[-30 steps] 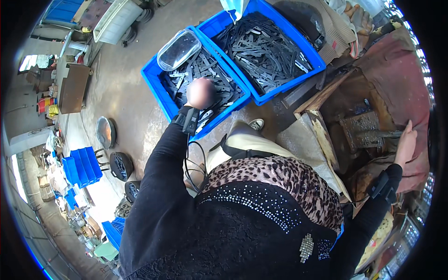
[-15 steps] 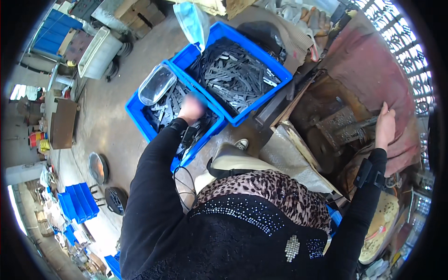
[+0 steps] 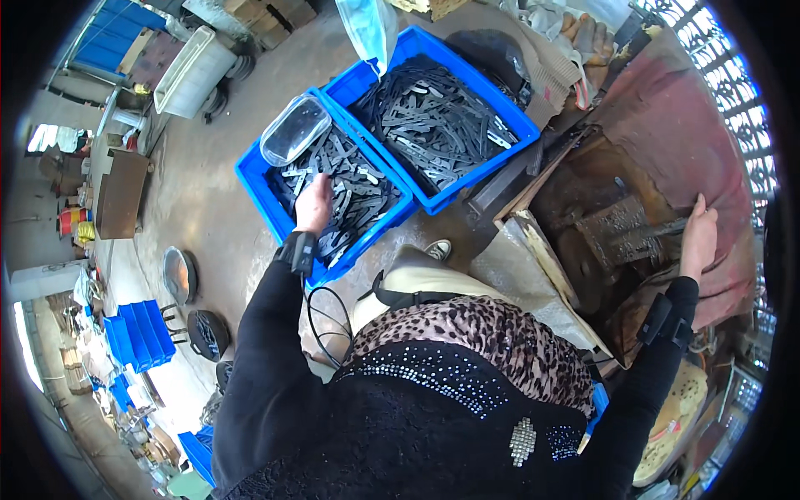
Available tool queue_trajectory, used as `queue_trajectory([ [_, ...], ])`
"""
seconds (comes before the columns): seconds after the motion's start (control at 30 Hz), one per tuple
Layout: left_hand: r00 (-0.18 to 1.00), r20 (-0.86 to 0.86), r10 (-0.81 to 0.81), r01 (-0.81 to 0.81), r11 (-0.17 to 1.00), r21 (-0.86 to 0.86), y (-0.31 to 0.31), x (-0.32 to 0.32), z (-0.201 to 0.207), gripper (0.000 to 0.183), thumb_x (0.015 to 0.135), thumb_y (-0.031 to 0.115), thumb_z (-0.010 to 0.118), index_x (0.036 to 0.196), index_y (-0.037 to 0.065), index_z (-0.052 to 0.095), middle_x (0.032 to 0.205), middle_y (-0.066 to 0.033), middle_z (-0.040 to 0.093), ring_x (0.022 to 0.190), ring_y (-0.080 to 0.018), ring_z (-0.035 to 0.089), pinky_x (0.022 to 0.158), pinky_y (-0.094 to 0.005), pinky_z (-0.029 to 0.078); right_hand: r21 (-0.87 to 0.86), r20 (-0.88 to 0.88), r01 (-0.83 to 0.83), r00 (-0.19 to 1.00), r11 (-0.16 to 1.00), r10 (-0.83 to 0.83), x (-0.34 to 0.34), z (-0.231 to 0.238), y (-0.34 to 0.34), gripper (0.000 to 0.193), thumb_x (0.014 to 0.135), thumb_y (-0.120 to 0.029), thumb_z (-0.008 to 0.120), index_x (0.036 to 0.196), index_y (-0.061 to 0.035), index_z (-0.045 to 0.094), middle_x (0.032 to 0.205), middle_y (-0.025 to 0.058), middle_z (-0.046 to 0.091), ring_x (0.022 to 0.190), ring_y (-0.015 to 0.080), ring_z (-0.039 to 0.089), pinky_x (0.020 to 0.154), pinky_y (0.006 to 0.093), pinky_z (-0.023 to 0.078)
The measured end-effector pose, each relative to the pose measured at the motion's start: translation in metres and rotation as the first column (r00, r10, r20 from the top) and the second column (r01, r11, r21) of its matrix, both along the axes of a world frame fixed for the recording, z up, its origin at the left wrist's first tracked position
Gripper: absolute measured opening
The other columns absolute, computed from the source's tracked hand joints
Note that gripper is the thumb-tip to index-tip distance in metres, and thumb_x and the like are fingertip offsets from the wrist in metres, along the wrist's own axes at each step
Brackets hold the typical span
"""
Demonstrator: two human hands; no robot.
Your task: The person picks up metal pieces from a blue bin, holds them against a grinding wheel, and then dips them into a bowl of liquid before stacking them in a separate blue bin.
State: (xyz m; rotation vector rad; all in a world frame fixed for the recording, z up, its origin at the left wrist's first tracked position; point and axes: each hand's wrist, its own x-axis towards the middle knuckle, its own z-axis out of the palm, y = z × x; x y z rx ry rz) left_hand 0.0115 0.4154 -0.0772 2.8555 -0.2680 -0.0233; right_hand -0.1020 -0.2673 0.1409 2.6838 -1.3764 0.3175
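My left hand [image 3: 314, 204] is over the near-left blue bin [image 3: 386, 230], which holds many flat, dark metal strips [image 3: 342, 179]. Its fingers look drawn together; whatever they hold is hidden. On the right, my right hand [image 3: 700, 237] is beside a dark red cloth [image 3: 667, 108], next to the end of a dark metal bar [image 3: 658, 228]. The bar runs out of a greasy metal block [image 3: 615, 223] in an open machine frame. The right fingers are curled, and I cannot make out what lies within them.
A second blue bin [image 3: 525, 137] full of similar strips adjoins the first. A clear plastic container [image 3: 296, 131] sits on the near bin's far-left corner, and a blue face mask [image 3: 367, 29] hangs above. Bubble wrap [image 3: 517, 262] covers the machine's near side. A round basin [image 3: 178, 275] stands left.
My left hand has moved back and left within the near bin, toward its near-left side. The view has shifted slightly. My right hand stays beside the cloth and bar.
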Motion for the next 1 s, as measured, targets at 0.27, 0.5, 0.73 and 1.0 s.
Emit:
queue_trajectory([
  [0.27, 0.995, 0.086, -0.046, 0.091, 0.752, -0.653, -0.13, 0.024, 0.087, 0.032, 0.097, 0.007, 0.049, 0.129, 0.007, 0.055, 0.081, -0.0073, 0.065, 0.069, -0.0197, 0.061, 0.064, -0.0328, 0.05, 0.043, 0.068, 0.022, 0.997, 0.999, -0.025, -0.001, 0.009, 0.019, 0.06, 0.099, -0.055, 0.035, 0.108, -0.0004, 0.056, 0.103, 0.0288, 0.066, 0.103, 0.0458, 0.062, 0.089, 0.0537, 0.047],
  [0.5, 0.706, 0.226, -0.671, 0.597, 0.393, -0.7, -0.294, -0.01, 0.132, 0.069, 0.079, -0.013, 0.047, 0.143, 0.013, 0.05, 0.101, -0.0113, 0.062, 0.081, -0.023, 0.06, 0.075, -0.0331, 0.051, 0.104, 0.152, -0.038, 0.988, 0.994, 0.022, 0.0, 0.005, 0.021, 0.052, 0.099, -0.05, 0.04, 0.103, -0.0007, 0.055, 0.092, 0.0257, 0.069, 0.09, 0.0435, 0.067, 0.08, 0.0532, 0.051],
  [0.73, 0.387, 0.32, -0.865, 0.895, 0.269, -0.356, -0.369, -0.04, 0.132, 0.056, 0.072, -0.014, 0.05, 0.122, 0.008, 0.063, 0.085, -0.0154, 0.052, 0.077, -0.0368, 0.056, 0.065, -0.0426, 0.048, 0.032, 0.133, -0.209, 0.97, 0.977, 0.204, -0.007, 0.0, 0.021, 0.033, 0.098, -0.034, 0.044, 0.102, -0.008, 0.065, 0.091, 0.0197, 0.065, 0.083, 0.0364, 0.069, 0.07, 0.051, 0.055],
  [1.0, 0.378, 0.332, -0.864, 0.893, 0.245, -0.378, -0.398, -0.037, 0.092, 0.036, 0.079, -0.011, 0.049, 0.107, 0.003, 0.065, 0.086, -0.0173, 0.055, 0.081, -0.0358, 0.057, 0.074, -0.0416, 0.047, 0.103, 0.37, -0.163, 0.922, 0.981, 0.115, 0.003, -0.013, 0.019, 0.041, 0.098, -0.027, 0.044, 0.108, 0.0103, 0.057, 0.083, 0.0194, 0.071, 0.075, 0.0352, 0.07, 0.063, 0.0468, 0.055],
])
